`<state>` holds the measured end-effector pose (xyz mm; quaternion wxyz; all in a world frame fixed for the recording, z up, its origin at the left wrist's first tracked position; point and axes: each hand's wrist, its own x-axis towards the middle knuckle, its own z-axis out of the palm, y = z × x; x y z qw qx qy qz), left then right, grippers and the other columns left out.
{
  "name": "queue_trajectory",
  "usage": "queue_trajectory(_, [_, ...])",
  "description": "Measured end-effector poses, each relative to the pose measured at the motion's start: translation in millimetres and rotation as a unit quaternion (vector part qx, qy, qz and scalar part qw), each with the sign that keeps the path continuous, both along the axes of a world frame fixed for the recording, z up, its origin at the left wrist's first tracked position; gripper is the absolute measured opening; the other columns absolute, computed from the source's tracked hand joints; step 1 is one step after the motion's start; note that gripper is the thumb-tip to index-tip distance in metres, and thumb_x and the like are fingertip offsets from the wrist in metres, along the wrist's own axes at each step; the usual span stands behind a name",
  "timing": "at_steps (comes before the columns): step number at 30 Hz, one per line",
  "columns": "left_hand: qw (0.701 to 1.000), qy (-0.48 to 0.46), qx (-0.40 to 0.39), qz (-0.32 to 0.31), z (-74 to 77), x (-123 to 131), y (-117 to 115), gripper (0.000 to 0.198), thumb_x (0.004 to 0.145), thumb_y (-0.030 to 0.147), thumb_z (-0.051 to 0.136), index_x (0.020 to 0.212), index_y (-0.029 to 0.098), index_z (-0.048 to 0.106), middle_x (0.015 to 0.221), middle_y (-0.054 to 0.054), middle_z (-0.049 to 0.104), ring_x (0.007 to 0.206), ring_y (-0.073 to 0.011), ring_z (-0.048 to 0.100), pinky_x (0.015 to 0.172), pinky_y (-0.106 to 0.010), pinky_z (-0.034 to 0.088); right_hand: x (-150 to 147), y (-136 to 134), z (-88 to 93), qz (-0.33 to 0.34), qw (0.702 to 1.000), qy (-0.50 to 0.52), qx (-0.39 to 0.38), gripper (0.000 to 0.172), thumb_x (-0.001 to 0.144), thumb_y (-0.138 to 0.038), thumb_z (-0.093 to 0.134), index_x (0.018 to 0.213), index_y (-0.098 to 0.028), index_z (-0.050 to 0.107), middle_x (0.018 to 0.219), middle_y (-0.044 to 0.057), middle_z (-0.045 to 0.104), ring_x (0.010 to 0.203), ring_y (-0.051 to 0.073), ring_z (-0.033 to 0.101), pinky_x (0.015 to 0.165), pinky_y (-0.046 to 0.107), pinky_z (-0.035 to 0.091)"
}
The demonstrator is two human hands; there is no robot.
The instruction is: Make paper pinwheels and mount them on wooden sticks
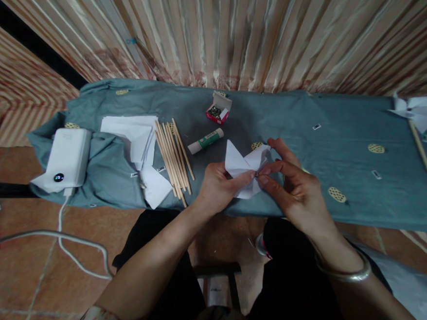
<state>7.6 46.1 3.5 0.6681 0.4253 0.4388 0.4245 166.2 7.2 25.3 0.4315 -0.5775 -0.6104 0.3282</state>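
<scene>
A white paper pinwheel (247, 166) is held over the front part of the cloth-covered table. My left hand (219, 185) grips it from the left, the thumb pressing near its centre. From the right, the thumb and index finger of my right hand (295, 187) pinch a small metallic thumbtack (257, 174) at the middle of the paper. The tack's point is hidden. Beyond my left hand lies a glue stick (206, 141) with a green label. Farther back, a small red box (218, 110) stands with its lid up, holding many metallic tacks.
Several wooden sticks (173, 157) lie left of my hands, beside cut white paper sheets (138, 137). A white power bank (68, 157) with a cable (61, 217) rests at the left end. A pinwheel on a stick (417, 113) lies far right. A pleated curtain (222, 34) hangs behind.
</scene>
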Motion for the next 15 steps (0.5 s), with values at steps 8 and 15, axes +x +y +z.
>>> queue_trajectory(8, [1.000,0.012,0.010,-0.003,0.2,-0.6,-0.1,0.023,0.064,0.033,0.081,0.073,0.013,0.075,0.069,-0.003,0.072,0.059,-0.0139,0.062,0.055,-0.024,0.048,-0.5,0.2,-0.5,0.006,1.000,0.017,-0.011,0.005,0.084,-0.034,0.068,0.082,-0.030,0.067,0.149,-0.004,0.048,0.150,0.029,0.023,0.123,0.057,0.013])
queue_trajectory(15, [0.999,-0.003,0.039,-0.035,2.0,-3.4,1.8,0.020,0.066,0.032,0.080,0.076,0.014,0.076,0.073,-0.003,0.074,0.062,-0.0134,0.063,0.061,-0.024,0.049,-1.1,0.9,-5.1,-0.004,0.997,0.057,-0.043,0.009,0.084,-0.037,0.068,0.081,-0.029,0.066,0.138,0.001,0.058,0.146,0.029,0.033,0.122,0.055,0.014])
